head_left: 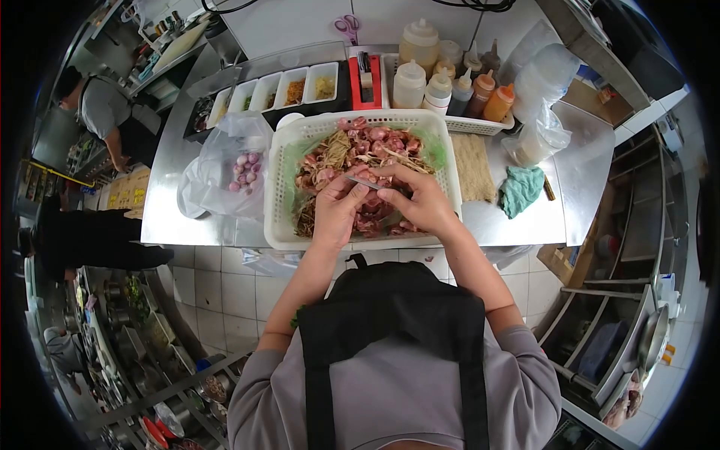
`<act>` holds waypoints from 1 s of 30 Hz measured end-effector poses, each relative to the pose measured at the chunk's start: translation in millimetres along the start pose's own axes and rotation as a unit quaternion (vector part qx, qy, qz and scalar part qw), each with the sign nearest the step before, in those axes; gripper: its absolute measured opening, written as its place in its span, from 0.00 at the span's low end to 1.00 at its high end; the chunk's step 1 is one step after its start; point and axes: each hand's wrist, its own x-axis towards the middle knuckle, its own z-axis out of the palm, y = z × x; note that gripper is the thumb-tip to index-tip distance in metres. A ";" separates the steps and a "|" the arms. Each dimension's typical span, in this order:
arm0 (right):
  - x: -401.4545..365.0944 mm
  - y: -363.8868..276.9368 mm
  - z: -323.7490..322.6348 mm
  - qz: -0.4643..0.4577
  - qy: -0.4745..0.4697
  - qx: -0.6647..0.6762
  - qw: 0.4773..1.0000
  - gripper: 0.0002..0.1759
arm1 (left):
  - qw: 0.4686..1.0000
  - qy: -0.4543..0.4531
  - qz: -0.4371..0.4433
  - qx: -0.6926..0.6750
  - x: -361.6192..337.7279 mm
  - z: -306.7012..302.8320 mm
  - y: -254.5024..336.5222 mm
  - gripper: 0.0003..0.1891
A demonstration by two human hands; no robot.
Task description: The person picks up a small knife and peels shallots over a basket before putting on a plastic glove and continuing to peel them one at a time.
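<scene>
Over a white plastic basket (271, 196) my two hands meet with fingers bent inward. My right hand (421, 201) is closed on a small knife, whose thin grey blade (365, 182) points left toward my other hand. My left hand (336, 210) is closed in a pinch; whatever lies between its fingers is hidden. Below them, reddish shallots (369, 139) with dry straw-coloured stems (337, 150) fill the basket, on a green mesh (433, 150). Left of the basket, an open clear plastic bag (214, 176) holds peeled purple shallots (245, 171).
White trays of chopped ingredients (324, 86) and a red-framed holder (366, 79) line the back. Squeeze bottles (437, 90) stand in a rack. A tan cloth (471, 169) and a green rag (521, 189) lie right on the steel table (577, 176). Another person (109, 112) works far left.
</scene>
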 end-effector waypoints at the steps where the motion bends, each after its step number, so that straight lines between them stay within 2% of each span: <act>1: 0.2 -2.1 0.2 0.032 -0.002 -0.003 0.999 0.15 | 1.000 0.009 0.005 0.010 0.8 -0.8 -2.0 0.18; 7: 3.6 14.1 7.5 -0.031 0.024 0.014 0.999 0.13 | 0.998 0.021 0.014 0.050 1.3 0.4 -1.7 0.13; 15: 5.3 22.1 4.8 0.012 -0.005 0.042 0.999 0.12 | 0.995 -0.014 -0.036 0.090 1.8 -5.1 1.8 0.12; 17: 5.6 28.7 7.0 0.018 -0.009 0.055 0.998 0.11 | 0.989 -0.020 0.020 0.142 -0.1 1.9 0.0 0.10; 19: 6.5 30.8 10.7 0.010 0.026 0.054 0.998 0.11 | 0.989 -0.005 0.035 0.145 -0.3 1.7 -6.2 0.10; 21: 7.3 29.4 8.4 0.002 0.012 0.062 0.998 0.10 | 0.988 0.011 0.050 0.149 -0.6 1.1 -6.6 0.10; 23: 8.5 27.6 4.2 -0.005 -0.001 0.071 0.997 0.09 | 0.991 -0.020 0.002 0.132 -1.8 0.6 -1.9 0.13; 25: 10.5 25.2 -3.9 0.082 -0.075 0.266 0.958 0.08 | 0.993 -0.038 -0.013 0.107 -2.9 -0.7 2.9 0.15; 26: 11.2 22.9 -8.8 0.081 -0.074 0.266 0.958 0.08 | 0.995 -0.056 -0.028 0.081 -2.7 -0.3 5.2 0.17; 28: 10.4 19.5 -15.1 0.149 -0.125 0.372 0.907 0.08 | 0.997 -0.044 -0.035 0.062 -1.2 5.3 9.6 0.18; 30: 11.9 21.2 -8.4 0.134 -0.104 0.335 0.927 0.08 | 0.998 -0.031 -0.040 0.043 -0.1 5.9 11.0 0.20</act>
